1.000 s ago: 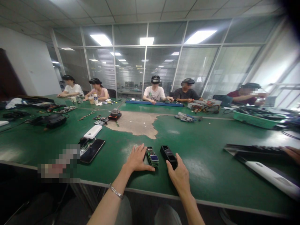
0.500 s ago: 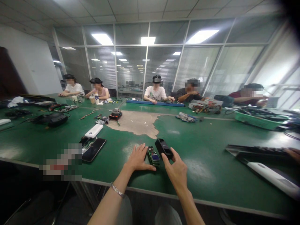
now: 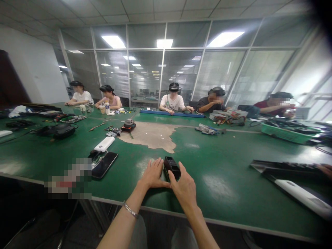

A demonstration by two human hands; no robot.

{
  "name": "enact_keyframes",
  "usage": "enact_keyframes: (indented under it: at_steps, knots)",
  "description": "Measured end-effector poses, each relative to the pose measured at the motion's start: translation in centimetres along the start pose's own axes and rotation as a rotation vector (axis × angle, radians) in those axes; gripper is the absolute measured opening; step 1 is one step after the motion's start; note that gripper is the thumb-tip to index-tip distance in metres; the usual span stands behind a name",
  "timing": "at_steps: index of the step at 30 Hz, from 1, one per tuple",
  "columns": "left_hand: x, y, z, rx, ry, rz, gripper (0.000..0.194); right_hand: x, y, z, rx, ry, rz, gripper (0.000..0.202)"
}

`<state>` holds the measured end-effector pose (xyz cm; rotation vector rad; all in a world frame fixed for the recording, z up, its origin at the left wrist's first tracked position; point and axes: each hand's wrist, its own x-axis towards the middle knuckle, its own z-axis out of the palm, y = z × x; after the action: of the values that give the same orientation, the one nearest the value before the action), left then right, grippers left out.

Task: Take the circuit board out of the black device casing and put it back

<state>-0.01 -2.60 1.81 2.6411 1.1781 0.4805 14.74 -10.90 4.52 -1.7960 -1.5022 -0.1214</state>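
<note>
A black plastic casing [image 3: 171,163] with a rectangular opening lies over the spot on the green table where a small circuit board with a screen was. The board itself is now mostly hidden beneath it. My right hand [image 3: 184,188] grips the casing from the right, thumb on the near side and index finger along the far right edge. On the left, my left hand [image 3: 151,175] rests with its fingers stretched out and its thumb reaching toward the casing's near end. Whether that thumb touches the board or casing, I cannot tell.
A dark phone [image 3: 105,165] and a white power bank [image 3: 104,144] lie to the left. Farther back are a black and orange device [image 3: 128,126] and work gloves [image 3: 206,129]. Black-and-white equipment [image 3: 298,192] lies right, below a green basket [image 3: 285,134]. Several people sit opposite.
My right hand has moved left with the black casing, from beside the circuit board to over it. The left hand has stayed in nearly the same place.
</note>
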Motion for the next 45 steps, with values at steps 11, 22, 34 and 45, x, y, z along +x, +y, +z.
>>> enact_keyframes:
  at_steps: [11,22,34,45]
  knots:
    - [0.0,-0.1,0.5,-0.006,0.043,0.025,0.13,-2.3,1.7,2.0,-0.034,-0.041,-0.04,0.064]
    - [0.0,-0.2,0.5,0.025,-0.006,0.023,0.12,-1.6,1.9,2.6,0.107,0.013,-0.018,0.077]
    - [0.0,-0.1,0.3,0.037,0.002,0.014,0.11,-2.1,2.0,2.9,0.067,-0.034,-0.019,0.061]
    - [0.1,-0.2,0.2,0.03,-0.024,0.011,0.125,0.5,0.5,0.0,0.226,0.046,0.072,0.065]
